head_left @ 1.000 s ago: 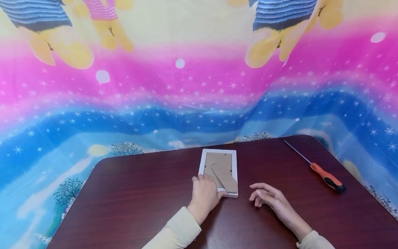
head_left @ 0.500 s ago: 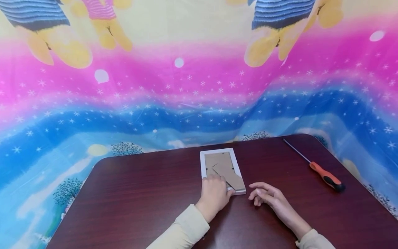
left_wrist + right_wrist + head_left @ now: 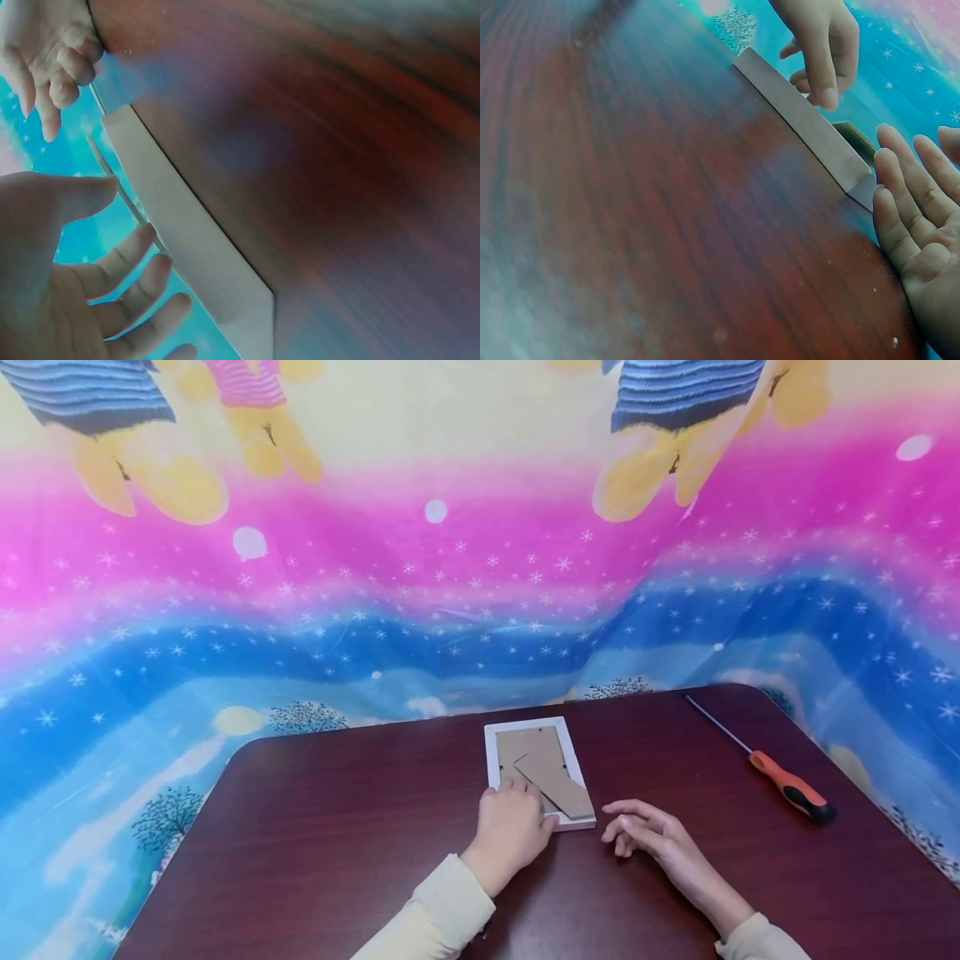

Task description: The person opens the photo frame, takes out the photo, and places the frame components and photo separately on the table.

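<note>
Frame point(image 3: 546, 760), lengthwise fwd (bk up)

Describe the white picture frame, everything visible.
The picture frame is rectangular and white, lying back up on the dark red-brown table. Its tan backing, which looks like board, has small dark fasteners near its edges. A matching tan stand runs diagonally across it, broader toward the person, and appears slightly raised. The left hand reaches over the near left part, its fingers apparently touching; the right hand is beside it, apart. The front is hidden.
</note>
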A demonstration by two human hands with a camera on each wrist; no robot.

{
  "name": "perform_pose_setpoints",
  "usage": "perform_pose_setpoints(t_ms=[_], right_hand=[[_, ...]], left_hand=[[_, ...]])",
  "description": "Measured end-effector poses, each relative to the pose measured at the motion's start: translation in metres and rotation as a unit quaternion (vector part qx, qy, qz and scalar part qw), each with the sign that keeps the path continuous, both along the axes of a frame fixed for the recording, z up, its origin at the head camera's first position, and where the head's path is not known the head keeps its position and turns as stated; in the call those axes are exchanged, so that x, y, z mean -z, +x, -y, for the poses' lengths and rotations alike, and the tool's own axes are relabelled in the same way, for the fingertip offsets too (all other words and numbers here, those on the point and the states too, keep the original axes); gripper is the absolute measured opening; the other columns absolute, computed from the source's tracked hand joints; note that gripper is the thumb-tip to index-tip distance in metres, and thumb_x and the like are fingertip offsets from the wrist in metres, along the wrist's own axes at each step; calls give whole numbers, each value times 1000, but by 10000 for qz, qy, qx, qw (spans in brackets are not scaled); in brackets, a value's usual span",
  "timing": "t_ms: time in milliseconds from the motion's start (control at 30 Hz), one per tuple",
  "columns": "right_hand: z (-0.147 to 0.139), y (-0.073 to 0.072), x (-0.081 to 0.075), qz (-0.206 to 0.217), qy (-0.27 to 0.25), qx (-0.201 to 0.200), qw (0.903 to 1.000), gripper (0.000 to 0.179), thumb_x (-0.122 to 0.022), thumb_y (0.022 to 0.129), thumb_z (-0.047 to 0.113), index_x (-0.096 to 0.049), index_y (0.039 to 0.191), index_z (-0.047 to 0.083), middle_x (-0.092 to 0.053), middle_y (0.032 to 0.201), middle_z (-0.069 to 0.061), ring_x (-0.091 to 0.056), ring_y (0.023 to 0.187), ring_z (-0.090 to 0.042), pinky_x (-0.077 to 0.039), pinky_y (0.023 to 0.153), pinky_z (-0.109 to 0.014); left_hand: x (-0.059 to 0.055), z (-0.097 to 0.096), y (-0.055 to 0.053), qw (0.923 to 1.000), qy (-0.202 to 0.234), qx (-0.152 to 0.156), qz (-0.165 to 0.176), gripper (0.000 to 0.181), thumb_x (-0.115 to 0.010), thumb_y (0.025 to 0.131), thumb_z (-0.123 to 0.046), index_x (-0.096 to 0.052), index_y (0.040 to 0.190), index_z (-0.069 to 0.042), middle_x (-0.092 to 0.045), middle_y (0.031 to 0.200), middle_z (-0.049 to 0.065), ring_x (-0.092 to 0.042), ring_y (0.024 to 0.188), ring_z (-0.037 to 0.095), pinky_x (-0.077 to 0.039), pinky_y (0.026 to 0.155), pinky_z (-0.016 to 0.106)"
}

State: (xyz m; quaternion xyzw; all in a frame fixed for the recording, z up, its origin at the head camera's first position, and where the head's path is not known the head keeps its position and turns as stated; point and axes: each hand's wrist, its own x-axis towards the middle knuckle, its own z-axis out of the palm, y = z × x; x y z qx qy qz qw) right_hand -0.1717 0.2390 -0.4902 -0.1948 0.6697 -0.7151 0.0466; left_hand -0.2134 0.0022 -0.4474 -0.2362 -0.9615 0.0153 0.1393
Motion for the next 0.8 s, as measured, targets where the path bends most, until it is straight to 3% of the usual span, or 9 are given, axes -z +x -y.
perform_pose_setpoints(t_ms=[200, 533, 667, 800], right_hand=[[4, 0, 0, 38, 37, -6, 10000, 33, -42, 106, 6, -45, 126, -21, -70, 94, -9, -64, 75, -15, -56, 68, -33], [7, -1, -5, 27, 38, 145, 9999, 31, -43, 106, 6, -48, 124, -19, -71, 93, -6, -65, 75, -16, -56, 67, -33], [7, -3, -20, -325, 748, 74, 9966, 27, -45, 105, 6, -55, 120, -15, -71, 91, -11, -65, 72, -19, -56, 64, -35], [5, -3, -41, -526, 1829, -179, 9816, 24, -50, 104, 11, -61, 118, -6, -70, 92, -14, -65, 74, -23, -55, 62, -35]], left_hand=[[3, 24, -2, 9962, 844, 142, -174, 18, -68, 90, -32, -68, 82, -16, -59, 84, -2, -56, 82, 16, -46, 62, 31], [-9, 57, -7, 9779, 1928, -562, 587, 18, -68, 92, -30, -71, 97, -13, -63, 89, 1, -59, 85, 22, -51, 64, 38], [-10, 66, -5, 9672, 2261, -777, 853, 20, -68, 93, -31, -71, 100, -13, -66, 94, 2, -61, 90, 24, -52, 72, 43], [-8, 72, 2, 9587, 2491, -821, 1097, 20, -68, 93, -32, -71, 103, -14, -67, 98, 1, -63, 94, 24, -52, 74, 44]])
